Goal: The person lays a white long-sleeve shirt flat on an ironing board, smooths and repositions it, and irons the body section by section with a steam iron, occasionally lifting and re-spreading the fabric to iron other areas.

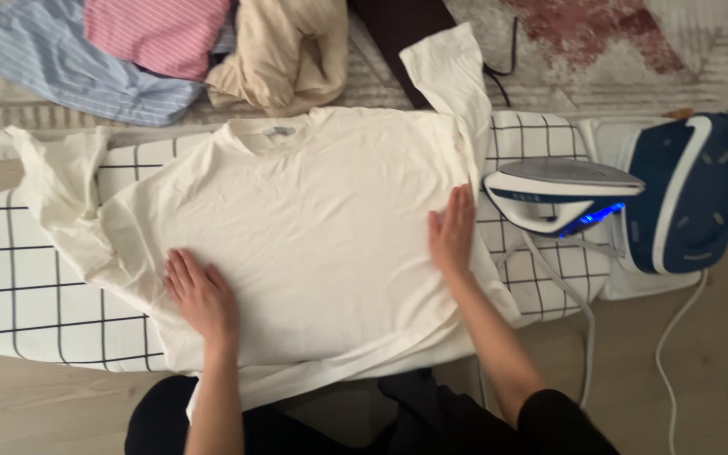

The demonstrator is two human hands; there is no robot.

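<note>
A cream T-shirt (313,202) lies spread flat over an ironing board (27,278) with a white cover and black grid lines. My left hand (200,295) rests flat on the shirt's lower left part, fingers together and pointing away from me. My right hand (452,232) lies flat on the shirt's right edge, close to the iron. Neither hand holds anything. One sleeve (452,76) stretches up past the board's far edge, the other (56,181) is bunched at the left.
A white and blue steam iron (562,194) stands on the board's right end, with a blue light on. Beside it sits its blue and white base station (688,194), cords (663,354) trailing to the floor. Striped, pink, beige and dark clothes (288,50) lie piled on a rug beyond.
</note>
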